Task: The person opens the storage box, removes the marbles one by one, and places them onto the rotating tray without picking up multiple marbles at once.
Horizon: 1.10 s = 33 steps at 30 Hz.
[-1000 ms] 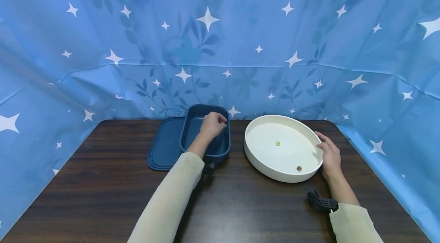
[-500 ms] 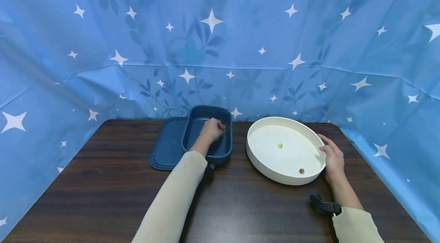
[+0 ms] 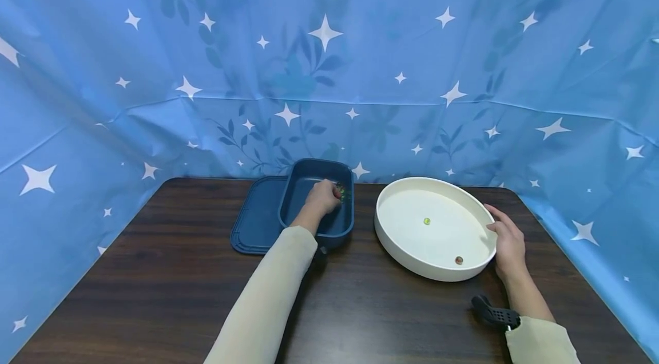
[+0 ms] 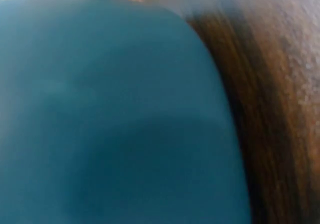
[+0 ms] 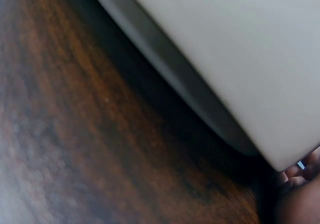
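Observation:
In the head view my left hand (image 3: 323, 197) reaches down into a dark blue rectangular bin (image 3: 290, 195). Its fingers bend down beside several small greenish marble-like pieces (image 3: 344, 190) at the bin's right side; whether they pinch one is hidden. My right hand (image 3: 511, 242) grips the right rim of a round white tray (image 3: 407, 264), thumb over the edge. Inside the tray lie a small yellow-green glass marble (image 3: 427, 221) and a reddish-brown one (image 3: 459, 260), well apart. The left wrist view is mostly filled by the bin's blurred outer wall (image 4: 125, 108).
A flat blue lid (image 3: 255, 221) lies left of the bin, partly behind it. Everything stands on a dark wood table (image 3: 154, 272). A blue curtain with white stars (image 3: 329, 78) hangs behind the table. A black wrist device (image 3: 495, 313) sits on the right wrist.
My left hand has lowered deeper into the bin, towards the marbles there. The right hand keeps its grip on the tray. The whole head view has shifted slightly.

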Tool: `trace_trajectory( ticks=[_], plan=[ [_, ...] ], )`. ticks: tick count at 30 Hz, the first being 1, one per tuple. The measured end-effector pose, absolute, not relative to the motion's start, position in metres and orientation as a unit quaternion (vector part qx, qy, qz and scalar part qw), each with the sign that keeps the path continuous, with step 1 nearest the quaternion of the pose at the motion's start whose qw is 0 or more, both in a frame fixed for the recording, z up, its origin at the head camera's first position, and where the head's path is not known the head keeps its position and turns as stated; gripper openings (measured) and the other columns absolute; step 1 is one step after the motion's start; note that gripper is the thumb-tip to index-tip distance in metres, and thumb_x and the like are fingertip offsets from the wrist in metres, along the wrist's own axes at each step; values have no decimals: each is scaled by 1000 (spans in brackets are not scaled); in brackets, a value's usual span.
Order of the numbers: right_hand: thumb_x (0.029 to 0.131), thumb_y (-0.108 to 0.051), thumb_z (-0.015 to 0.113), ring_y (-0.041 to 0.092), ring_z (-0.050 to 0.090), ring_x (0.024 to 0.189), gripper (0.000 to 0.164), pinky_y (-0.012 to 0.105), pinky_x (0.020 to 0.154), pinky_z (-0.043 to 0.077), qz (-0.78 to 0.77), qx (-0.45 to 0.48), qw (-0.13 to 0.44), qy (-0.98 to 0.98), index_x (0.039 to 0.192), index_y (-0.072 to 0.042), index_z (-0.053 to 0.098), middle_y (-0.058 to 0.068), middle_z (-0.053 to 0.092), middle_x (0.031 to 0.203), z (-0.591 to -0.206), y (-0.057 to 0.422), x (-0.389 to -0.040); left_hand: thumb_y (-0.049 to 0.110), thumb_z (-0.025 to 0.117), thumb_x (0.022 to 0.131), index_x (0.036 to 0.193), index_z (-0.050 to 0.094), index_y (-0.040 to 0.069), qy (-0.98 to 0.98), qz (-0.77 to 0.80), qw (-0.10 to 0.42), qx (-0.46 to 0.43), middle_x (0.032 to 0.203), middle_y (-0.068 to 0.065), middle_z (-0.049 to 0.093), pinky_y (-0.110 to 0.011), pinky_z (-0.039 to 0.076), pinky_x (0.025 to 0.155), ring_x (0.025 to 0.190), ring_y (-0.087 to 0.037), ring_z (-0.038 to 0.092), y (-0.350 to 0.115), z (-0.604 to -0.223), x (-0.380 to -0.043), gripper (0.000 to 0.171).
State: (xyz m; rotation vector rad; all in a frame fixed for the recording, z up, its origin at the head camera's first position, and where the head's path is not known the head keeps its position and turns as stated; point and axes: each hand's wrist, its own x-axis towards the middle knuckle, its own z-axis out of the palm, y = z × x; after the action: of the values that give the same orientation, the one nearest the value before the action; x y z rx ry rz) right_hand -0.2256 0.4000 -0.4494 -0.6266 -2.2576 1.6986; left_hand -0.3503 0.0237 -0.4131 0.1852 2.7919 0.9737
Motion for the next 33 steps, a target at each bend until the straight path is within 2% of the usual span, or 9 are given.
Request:
trace_trajectory(
  ticks=[5, 11, 16, 22, 29, 33],
  plan=[
    [100, -15, 30, 31, 45, 143, 58, 4, 77, 42, 580, -221, 120, -775, 157, -22, 40, 13, 33, 165, -450, 400, -227, 12, 70, 94, 106, 76, 9, 942, 316, 92, 67, 110, -9, 72, -43, 54, 96, 103, -26, 66, 25, -412, -349, 14],
    [100, -15, 30, 32, 45, 141, 57, 4, 77, 42, 578, -223, 122, -776, 156, -20, 40, 12, 35, 164, -451, 399, -228, 13, 71, 94, 101, 76, 10, 945, 303, 97, 68, 106, -8, 72, -43, 54, 95, 99, -24, 65, 26, -412, -350, 9],
    [100, -14, 30, 32, 45, 142, 58, 4, 76, 42, 582, -220, 123, -773, 156, -18, 40, 12, 35, 164, -450, 399, -228, 14, 73, 93, 93, 74, 11, 948, 294, 103, 72, 99, -6, 71, -42, 54, 91, 92, -23, 64, 28, -413, -350, 4],
    [99, -13, 30, 31, 45, 143, 58, 3, 77, 43, 585, -224, 126, -769, 156, -19, 41, 12, 35, 164, -449, 399, -227, 15, 73, 92, 86, 73, 12, 950, 285, 99, 79, 92, -4, 71, -39, 53, 84, 86, -21, 63, 28, -413, -349, 7],
    [100, -15, 30, 33, 42, 146, 58, 6, 84, 45, 587, -222, 120, -769, 157, -20, 40, 10, 32, 166, -448, 398, -226, 16, 71, 94, 89, 76, 12, 950, 295, 74, 68, 95, -5, 72, -38, 54, 82, 86, -21, 64, 25, -409, -348, 8],
    [100, -15, 30, 34, 42, 146, 58, 8, 86, 45, 585, -221, 120, -771, 157, -20, 39, 11, 32, 166, -448, 398, -225, 17, 70, 96, 90, 77, 10, 937, 341, 56, 48, 95, -6, 74, -35, 53, 74, 82, -20, 63, 24, -404, -345, 11]
  ],
)
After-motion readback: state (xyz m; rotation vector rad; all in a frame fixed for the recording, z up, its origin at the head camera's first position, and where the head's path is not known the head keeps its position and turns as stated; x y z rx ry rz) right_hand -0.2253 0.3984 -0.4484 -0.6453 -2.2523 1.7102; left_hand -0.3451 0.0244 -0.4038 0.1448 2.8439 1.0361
